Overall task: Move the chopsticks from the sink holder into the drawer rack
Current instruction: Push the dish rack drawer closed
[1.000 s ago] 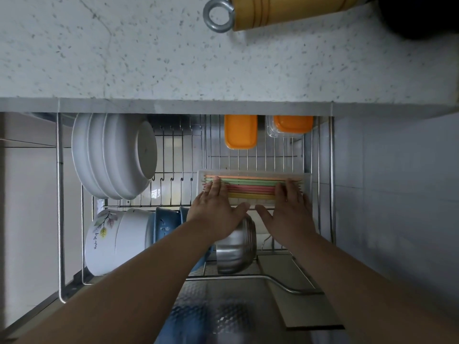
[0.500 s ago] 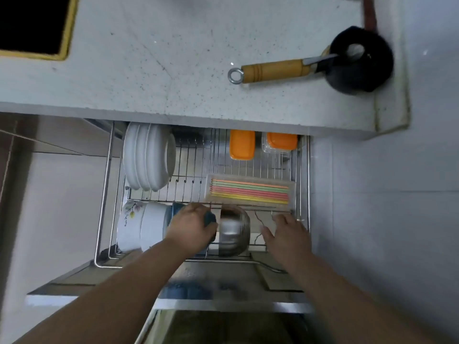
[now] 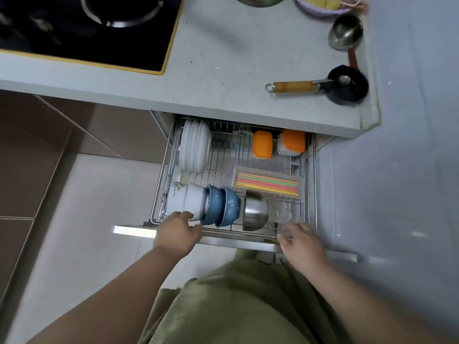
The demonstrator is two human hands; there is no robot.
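Several coloured chopsticks point(image 3: 267, 183) lie side by side in a clear tray point(image 3: 239, 173) on the right half of the wire drawer rack point(image 3: 224, 155), which is pulled out from under the counter. My left hand point(image 3: 176, 232) is at the drawer's front edge near the white and blue bowls, fingers loosely curled and holding nothing. My right hand point(image 3: 302, 245), blurred, is at the front right of the drawer with its fingers apart and nothing in it. Both hands are well short of the chopsticks.
The rack also holds white plates point(image 3: 194, 147), a white bowl point(image 3: 185, 200), blue bowls point(image 3: 222, 207), a steel bowl point(image 3: 255, 211) and two orange-lidded boxes point(image 3: 262, 144). On the counter point(image 3: 223, 58) above lie a stove point(image 3: 87, 26), a wooden-handled black pan point(image 3: 347, 85) and a ladle point(image 3: 345, 33). A wall stands right.
Both hands have drawn back from the chopstick tray to the drawer's front edge. The view has risen and pulled away, now showing the counter and stove.
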